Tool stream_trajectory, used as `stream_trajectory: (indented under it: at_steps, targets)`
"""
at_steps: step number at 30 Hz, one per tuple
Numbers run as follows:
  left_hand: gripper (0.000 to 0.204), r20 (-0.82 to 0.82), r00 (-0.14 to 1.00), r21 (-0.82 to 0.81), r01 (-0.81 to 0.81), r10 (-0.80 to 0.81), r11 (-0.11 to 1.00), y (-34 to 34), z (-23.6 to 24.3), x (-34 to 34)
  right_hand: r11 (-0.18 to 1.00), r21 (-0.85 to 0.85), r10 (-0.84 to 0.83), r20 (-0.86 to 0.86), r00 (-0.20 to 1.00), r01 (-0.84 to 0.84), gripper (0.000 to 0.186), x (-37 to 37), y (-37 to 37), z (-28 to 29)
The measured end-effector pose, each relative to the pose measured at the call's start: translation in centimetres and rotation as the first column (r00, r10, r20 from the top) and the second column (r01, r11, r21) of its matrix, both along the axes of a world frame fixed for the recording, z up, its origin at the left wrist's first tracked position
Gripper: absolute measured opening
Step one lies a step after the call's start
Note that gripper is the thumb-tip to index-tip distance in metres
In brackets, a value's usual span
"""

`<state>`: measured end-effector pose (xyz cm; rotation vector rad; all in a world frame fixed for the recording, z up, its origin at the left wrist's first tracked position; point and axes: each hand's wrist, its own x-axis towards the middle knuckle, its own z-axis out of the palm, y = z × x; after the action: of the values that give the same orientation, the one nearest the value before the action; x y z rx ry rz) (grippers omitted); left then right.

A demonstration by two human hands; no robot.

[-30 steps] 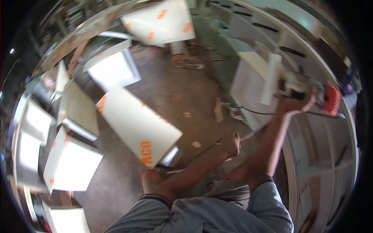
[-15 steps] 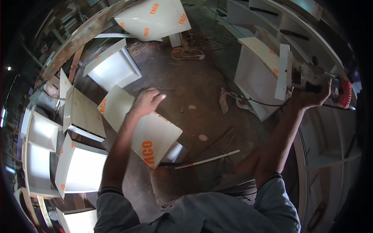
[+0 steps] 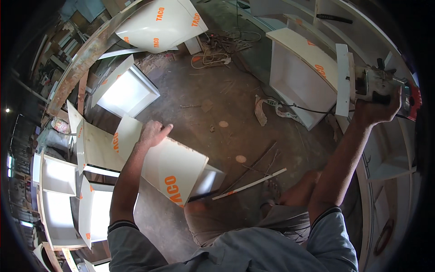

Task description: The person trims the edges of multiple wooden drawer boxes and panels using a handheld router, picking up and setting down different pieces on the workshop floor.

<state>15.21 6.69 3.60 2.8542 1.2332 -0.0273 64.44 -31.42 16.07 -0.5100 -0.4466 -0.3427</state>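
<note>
My right hand [image 3: 378,109] is closed round the metal body of a trim router [image 3: 378,84], held up at the far right. The router has a long white plate on its left side and a red end on its right. A dark cord [image 3: 312,110] trails from it. At the left, my left hand [image 3: 154,134] is on the far edge of a white box [image 3: 174,161], its fingers bent over the edge and the thumb sticking out. The box lies on the floor before my left knee, its laminated panel facing up; one edge looks chipped.
Several white open boxes [image 3: 56,201] stand along the left. Another box [image 3: 299,68] is at the right, beside a shelved cabinet [image 3: 394,154]. A curled laminate sheet [image 3: 163,22] lies at the back. A thin white strip [image 3: 249,183] and scraps [image 3: 260,111] are on the floor.
My left hand has come down to the left and closed on the box's edge. My right hand, with the trim router, has shifted slightly right. The view has turned a little.
</note>
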Motion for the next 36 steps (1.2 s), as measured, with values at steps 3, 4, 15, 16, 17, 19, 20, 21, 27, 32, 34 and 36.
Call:
stream_trajectory:
  at_steps: [3,4,15,16,17,19,20,21,27,32,34,36]
  targets:
    - [0.065,0.088,0.994,0.094,-0.071,0.062,0.993,1.7,0.2,0.9,1.000,-0.007,-0.010,-0.004,1.000,0.010,0.045,0.9,-0.6,-0.3]
    - [0.065,0.127,0.990,0.107,-0.071,0.057,0.992,2.4,0.5,1.6,1.000,-0.011,-0.002,-0.003,1.000,0.002,0.045,0.9,-0.6,-0.3]
    - [0.073,0.342,0.840,0.132,-0.486,0.421,0.864,8.4,1.9,16.7,0.990,-0.129,-0.075,-0.076,0.994,0.065,0.051,-0.9,1.0,0.1]
    - [0.073,0.359,0.819,0.094,-0.508,0.447,0.856,9.0,1.8,17.9,0.989,-0.127,-0.081,-0.066,0.994,0.072,0.051,-0.9,1.1,0.1]
    - [0.074,0.369,0.798,0.049,-0.529,0.476,0.847,9.7,1.7,19.1,0.986,-0.152,-0.085,-0.065,0.994,0.074,0.051,-0.9,1.3,0.1]
    - [0.074,0.375,0.797,0.058,-0.529,0.473,0.847,11.6,1.6,21.0,0.980,-0.178,-0.096,-0.057,0.994,0.084,0.051,-0.6,1.5,0.2]
    - [0.074,0.364,0.797,0.064,-0.538,0.483,0.840,12.6,1.5,21.8,0.979,-0.189,-0.095,-0.066,0.993,0.081,0.052,-0.4,1.6,0.2]
    - [0.074,0.364,0.798,0.059,-0.534,0.480,0.843,13.7,1.2,22.5,0.977,-0.202,-0.092,-0.076,0.993,0.075,0.052,-0.3,1.7,0.1]
    - [0.078,0.300,0.840,0.048,-0.487,0.453,0.872,20.7,-0.4,26.2,0.970,-0.240,-0.067,-0.118,0.991,0.037,0.051,0.7,2.9,-1.0]
    - [0.075,0.551,0.831,0.456,-0.225,-0.074,0.861,22.1,-2.7,26.5,0.962,-0.253,0.080,-0.089,0.993,-0.100,0.050,1.6,4.0,-2.0]
    - [0.071,0.534,0.834,0.613,-0.270,-0.137,0.743,21.3,-3.3,24.7,0.968,-0.223,0.096,-0.102,0.990,-0.116,0.050,1.9,4.4,-2.2]
    - [0.068,0.494,0.849,0.731,-0.291,-0.185,0.617,20.8,-3.0,23.1,0.964,-0.210,0.143,-0.102,0.984,-0.162,0.046,1.9,5.1,-2.5]
